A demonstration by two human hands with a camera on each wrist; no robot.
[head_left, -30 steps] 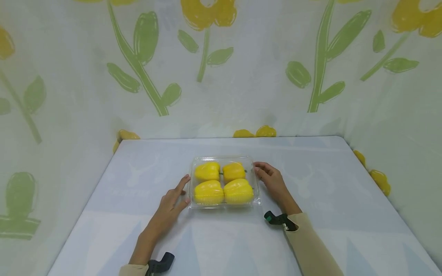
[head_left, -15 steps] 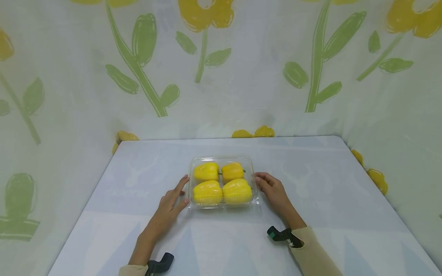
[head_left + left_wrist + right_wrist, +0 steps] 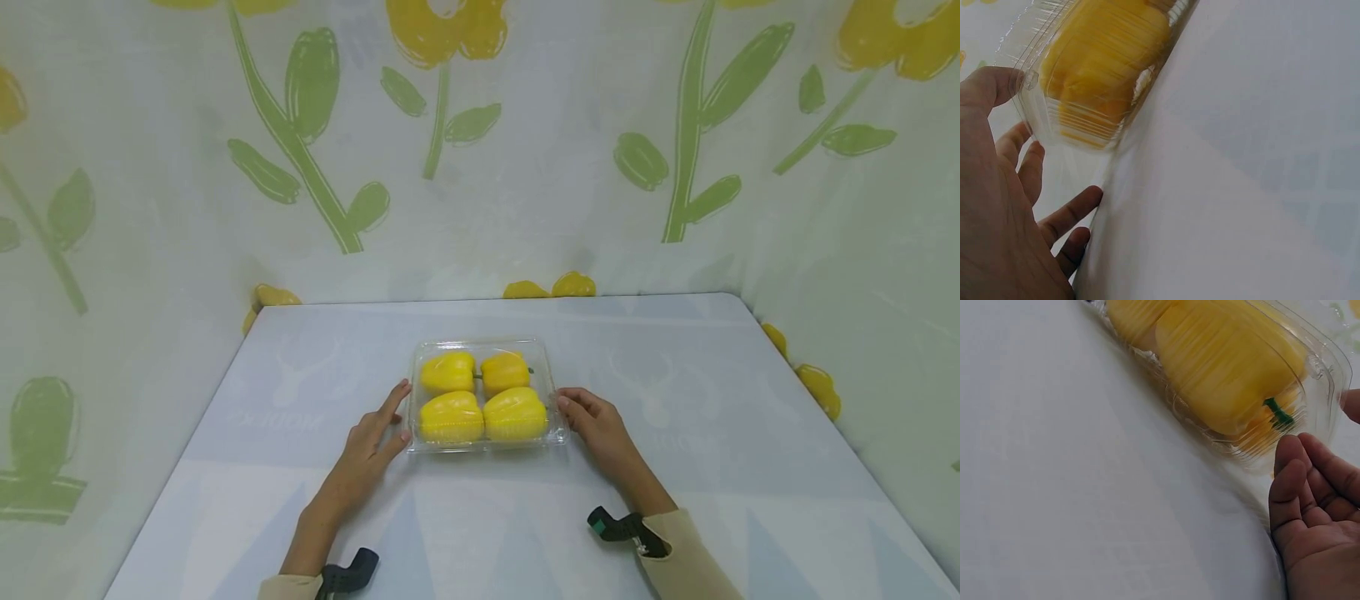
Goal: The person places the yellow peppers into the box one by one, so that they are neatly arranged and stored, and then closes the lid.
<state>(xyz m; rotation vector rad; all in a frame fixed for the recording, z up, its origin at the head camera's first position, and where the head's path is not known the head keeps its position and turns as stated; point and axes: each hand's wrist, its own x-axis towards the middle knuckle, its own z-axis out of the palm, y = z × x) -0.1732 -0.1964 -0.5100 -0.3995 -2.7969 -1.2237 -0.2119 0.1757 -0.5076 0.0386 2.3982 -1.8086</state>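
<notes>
Container: I see a clear plastic clamshell box (image 3: 486, 396) with its lid closed, lying flat on the pale grey-blue tabletop (image 3: 720, 467) — near the middle, a little towards me.
Contents: four yellow bell peppers (image 3: 483, 395) in a two-by-two block; a green stem (image 3: 1279, 412) shows through the wall in the right wrist view.
Left hand: my left hand (image 3: 369, 446) lies on the tabletop against the box's left edge. Fingers are nearly straight and spread; the thumb tip (image 3: 988, 87) touches the near left corner of the box. It grips nothing.
Right hand: my right hand (image 3: 600, 429) sits just beside the box's right edge, fingers (image 3: 1300, 472) loosely bent towards the clear wall. I cannot tell whether the tips touch it — no finger wraps round the box.
Sleeves: beige cuffs, each with a black wrist mount (image 3: 622, 529).
Surround: white fabric walls printed with yellow flowers and green stems (image 3: 315, 108) enclose the table on three sides.
</notes>
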